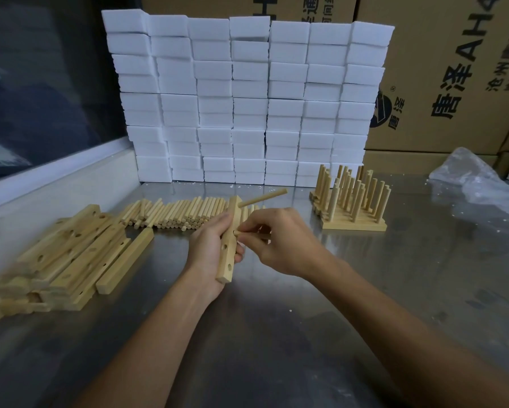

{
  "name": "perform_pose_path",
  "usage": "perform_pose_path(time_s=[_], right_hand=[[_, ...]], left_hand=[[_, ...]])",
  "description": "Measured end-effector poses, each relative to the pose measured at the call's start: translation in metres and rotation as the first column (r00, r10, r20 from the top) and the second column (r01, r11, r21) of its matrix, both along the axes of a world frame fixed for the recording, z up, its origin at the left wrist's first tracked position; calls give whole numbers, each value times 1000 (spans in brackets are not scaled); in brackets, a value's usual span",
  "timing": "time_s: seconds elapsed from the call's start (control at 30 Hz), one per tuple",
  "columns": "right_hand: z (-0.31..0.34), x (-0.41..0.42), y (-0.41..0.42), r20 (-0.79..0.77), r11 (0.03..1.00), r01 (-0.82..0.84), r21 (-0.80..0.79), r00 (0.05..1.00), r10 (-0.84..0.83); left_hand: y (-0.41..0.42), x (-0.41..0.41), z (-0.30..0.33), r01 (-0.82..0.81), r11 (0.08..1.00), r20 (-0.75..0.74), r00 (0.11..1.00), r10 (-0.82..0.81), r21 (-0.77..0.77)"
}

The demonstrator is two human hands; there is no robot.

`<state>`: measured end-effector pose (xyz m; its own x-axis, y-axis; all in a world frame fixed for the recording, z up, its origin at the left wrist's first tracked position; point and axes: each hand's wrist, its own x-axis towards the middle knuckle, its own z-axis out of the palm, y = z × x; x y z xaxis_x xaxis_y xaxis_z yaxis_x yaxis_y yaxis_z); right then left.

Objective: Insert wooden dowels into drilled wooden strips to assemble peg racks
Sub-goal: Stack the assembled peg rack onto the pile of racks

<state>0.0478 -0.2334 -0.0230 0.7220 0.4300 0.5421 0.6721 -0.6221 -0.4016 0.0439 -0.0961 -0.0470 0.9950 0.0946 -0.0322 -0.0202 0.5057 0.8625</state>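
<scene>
Holding the drilled strip [229, 240] upright off the surface, the left hand [210, 254] wraps its fingers around the middle, likely to steady the holes toward the right hand [279, 242]. Those right fingers pinch a dowel [247, 232] whose tip sits at the second hole; another dowel [262, 197] already juts from the top hole. Beyond the fingers lie loose dowels [176, 214]; left of them, stacked strips [67, 254]; right of them, finished racks [350, 201]. The steel surface [276, 334] backs onto white foam blocks [247, 98] and cardboard boxes [453, 69].
</scene>
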Motion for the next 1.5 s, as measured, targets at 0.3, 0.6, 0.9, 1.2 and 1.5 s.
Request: perform_pose_path(time_s=[0.3,0.6,0.9,1.2,1.5], right_hand=[[2,-9,4,326,943,195,-269,940,-101],[4,-3,-1,15,994,111,-24,994,-111],[-5,-5,4,137,978,180,-106,977,-165],[-3,-8,0,178,990,125,-65,978,-111],[7,0,-3,-128,989,116,87,986,-105]], left_hand=[[-9,-2,-3,-136,980,50,990,130,142],[-14,-4,-2,-175,946,138,980,142,273],[-11,-2,-2,-193,923,140,978,154,332],[-14,0,2,-257,900,214,958,190,352],[-15,-3,1,-384,805,419,888,188,452]])
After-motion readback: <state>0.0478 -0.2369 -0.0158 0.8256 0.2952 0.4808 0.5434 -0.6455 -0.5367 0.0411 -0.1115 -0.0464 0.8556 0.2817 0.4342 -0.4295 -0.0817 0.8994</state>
